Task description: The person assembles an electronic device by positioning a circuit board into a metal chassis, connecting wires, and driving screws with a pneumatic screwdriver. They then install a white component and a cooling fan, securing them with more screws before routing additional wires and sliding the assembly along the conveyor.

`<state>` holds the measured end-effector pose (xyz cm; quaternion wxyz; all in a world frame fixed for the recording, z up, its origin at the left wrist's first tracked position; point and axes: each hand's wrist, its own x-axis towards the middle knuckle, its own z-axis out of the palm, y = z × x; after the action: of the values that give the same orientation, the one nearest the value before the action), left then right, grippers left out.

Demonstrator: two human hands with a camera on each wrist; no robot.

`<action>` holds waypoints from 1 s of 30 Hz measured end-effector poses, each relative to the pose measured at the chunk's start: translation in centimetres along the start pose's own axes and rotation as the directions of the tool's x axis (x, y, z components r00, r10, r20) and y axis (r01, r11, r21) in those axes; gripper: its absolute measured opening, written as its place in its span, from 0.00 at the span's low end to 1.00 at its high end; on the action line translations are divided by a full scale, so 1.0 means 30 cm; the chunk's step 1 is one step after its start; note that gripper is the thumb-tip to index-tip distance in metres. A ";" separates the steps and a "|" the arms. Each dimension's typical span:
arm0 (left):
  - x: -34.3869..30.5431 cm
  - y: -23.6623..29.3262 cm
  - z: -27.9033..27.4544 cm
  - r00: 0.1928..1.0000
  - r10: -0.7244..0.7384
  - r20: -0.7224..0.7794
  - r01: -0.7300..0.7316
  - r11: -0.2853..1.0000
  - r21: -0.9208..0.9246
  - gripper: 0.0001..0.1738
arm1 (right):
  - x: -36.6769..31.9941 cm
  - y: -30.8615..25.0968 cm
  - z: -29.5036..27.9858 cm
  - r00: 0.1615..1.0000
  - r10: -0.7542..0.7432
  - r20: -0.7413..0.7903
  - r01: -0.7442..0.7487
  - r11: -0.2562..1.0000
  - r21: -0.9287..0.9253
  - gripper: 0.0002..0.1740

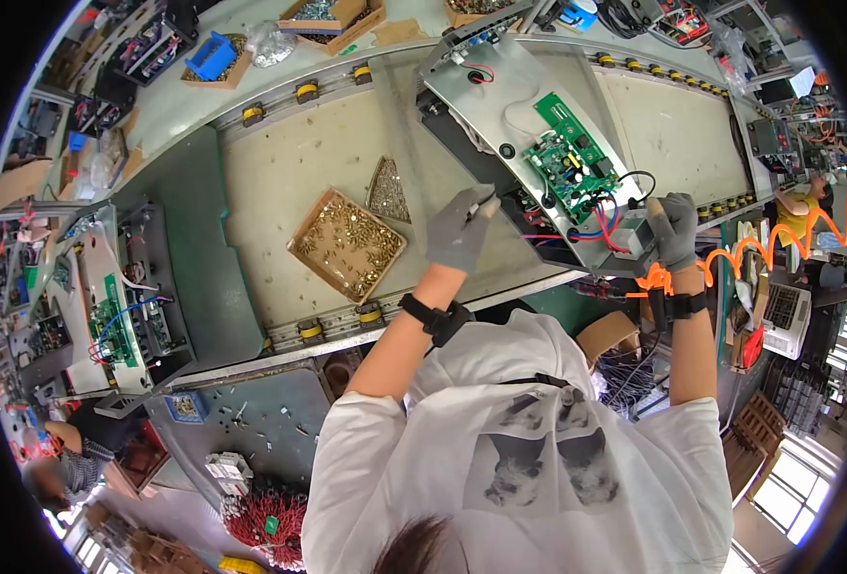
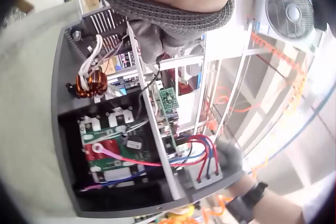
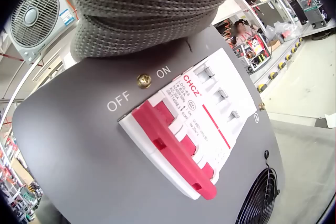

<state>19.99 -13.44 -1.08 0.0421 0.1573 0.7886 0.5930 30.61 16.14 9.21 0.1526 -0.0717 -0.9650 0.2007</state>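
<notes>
A metal chassis [image 1: 500,105] carrying a green circuit board [image 1: 572,153] lies tilted over a dark grey housing [image 2: 60,129]. My gloved left hand [image 1: 462,230] is beside its left side, fingertips pinching a small dark item; the left wrist view shows this hand [image 2: 157,40] by a black wire [image 2: 140,98]. My gloved right hand [image 1: 674,230] grips the edge of the grey end panel [image 3: 68,129], its fingers mostly hidden in the right wrist view. The panel bears a breaker with a red lever [image 3: 176,153]. Red and blue wires [image 2: 202,142] run to the breaker's back.
A cardboard tray [image 1: 301,251] of brass fasteners and a pile of small metal parts [image 1: 388,191] lie left of my left hand. Another unit [image 1: 122,306] stands far left. Yellow rollers [image 1: 310,330] line the bench edges. An orange coiled hose [image 1: 777,234] hangs at the right.
</notes>
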 end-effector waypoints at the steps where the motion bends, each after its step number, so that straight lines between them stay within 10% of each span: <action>1: 0.014 0.018 0.012 0.998 -0.057 -0.014 0.055 0.991 -0.118 0.12 | 0.002 -0.003 0.002 1.000 -0.002 -0.008 0.002 1.000 -0.010 0.20; 5: 0.037 0.024 0.061 1.000 -0.025 -0.018 0.020 0.974 -0.226 0.14 | -0.002 0.018 0.005 0.999 -0.037 -0.027 0.036 0.999 -0.030 0.20; 7: 0.051 0.046 0.065 0.953 -0.296 0.067 0.270 0.728 -0.630 0.16 | -0.003 0.019 0.003 0.999 -0.033 -0.019 0.032 0.999 -0.035 0.20; 10: 0.058 0.013 0.143 0.962 -0.269 -0.042 0.084 0.441 -0.893 0.18 | -0.008 0.016 0.004 0.999 -0.028 -0.016 0.027 0.999 -0.030 0.20; 14: 0.011 -0.003 0.173 0.987 -0.154 0.040 0.124 0.590 -0.798 0.19 | -0.008 0.020 0.006 0.996 -0.069 -0.053 0.068 0.997 -0.023 0.18; 19: -0.021 -0.071 0.204 0.797 -0.422 0.432 0.588 0.708 -0.391 0.14 | -0.009 0.014 0.005 0.997 -0.056 -0.053 0.054 0.998 -0.028 0.16; 30: 0.004 -0.143 0.339 0.887 -0.244 0.392 0.357 0.901 -0.247 0.08 | -0.011 0.010 0.009 0.998 -0.022 -0.061 0.022 1.000 -0.004 0.15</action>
<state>21.59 -5.08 -8.12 0.2990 0.1263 0.6793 0.6582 30.85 16.24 8.77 0.1842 -0.0675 -0.9610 0.1950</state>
